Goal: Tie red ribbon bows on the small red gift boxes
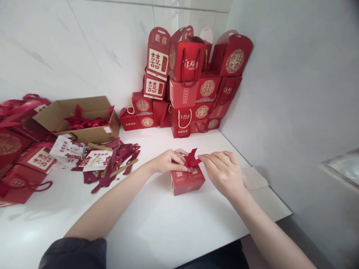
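Sleeve: dark cuff (75, 252) on the left arm, cut off by the bottom edge; both bare forearms run up from it to the middle.
Left hand (167, 161): fingers drawn together at the base of the red ribbon (192, 158); the tips are hidden behind its loop, so I cannot tell whether they grip or only press.
Right hand (223, 170): thumb and forefinger pinched on the ribbon's right tail.
Small red box (187, 180): stands on the white worktop (157, 224) between both hands, ribbon on its lid; print on the front too small to read.
Behind: stack of red gift boxes (190, 86) fills the corner, its back rows hidden by the front ones.
Left: open cardboard carton (84, 119) holding red ribbons; loose ribbons and cards (109, 160) lie before it; red bags (19, 164) are cut off by the frame edge.
Right: white sheet (254, 178) lies near the grey wall.
Edges: the worktop's right end sits just past the right wrist; the front edge is near the body.
Open room: bare worktop in front of the box and between the forearms.
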